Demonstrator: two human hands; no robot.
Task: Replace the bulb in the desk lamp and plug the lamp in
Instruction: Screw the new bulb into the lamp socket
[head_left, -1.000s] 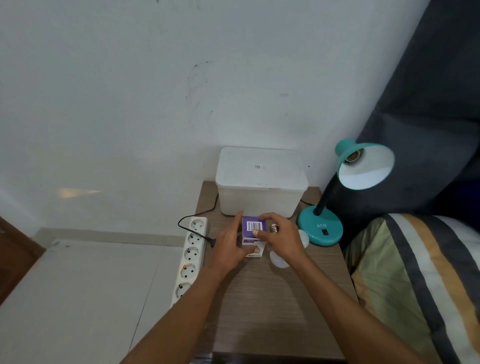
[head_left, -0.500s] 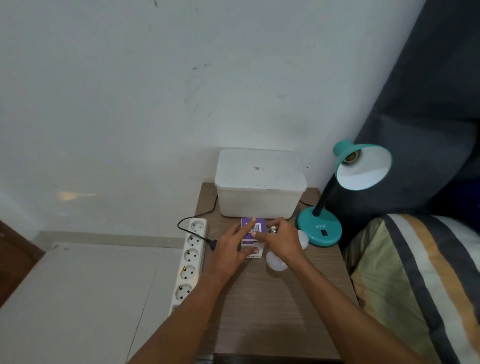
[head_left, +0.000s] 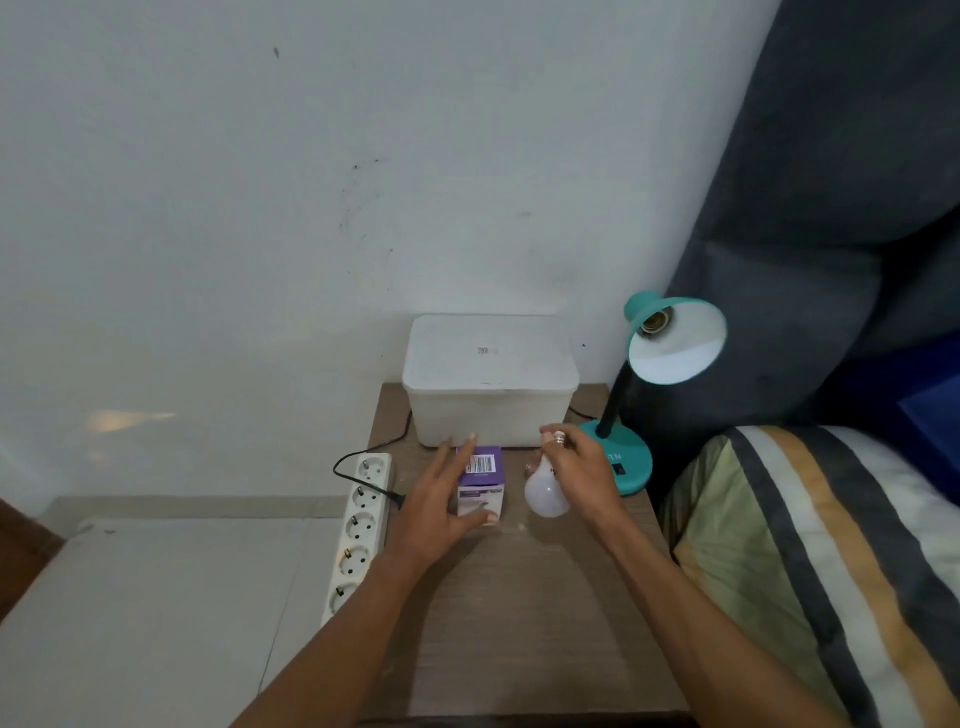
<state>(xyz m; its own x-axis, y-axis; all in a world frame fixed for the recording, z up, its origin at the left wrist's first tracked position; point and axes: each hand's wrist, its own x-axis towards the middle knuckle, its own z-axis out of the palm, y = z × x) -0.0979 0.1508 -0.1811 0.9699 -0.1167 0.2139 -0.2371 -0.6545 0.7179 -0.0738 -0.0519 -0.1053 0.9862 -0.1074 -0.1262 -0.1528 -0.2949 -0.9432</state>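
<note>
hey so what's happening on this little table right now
A person is changing a desk lamp's bulb. The right hand holds a white bulb above the wooden table, while the left hand rests open on a purple bulb box. The teal lamp has an empty socket. Its black plug lies unplugged beside the power strip.

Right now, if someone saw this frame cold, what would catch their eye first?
Probably the teal desk lamp at the table's far right, its shade tilted toward the camera with an empty socket. Next, the right hand holding a white bulb just above the wooden table, while the left hand rests on a purple bulb box beside it.
</note>
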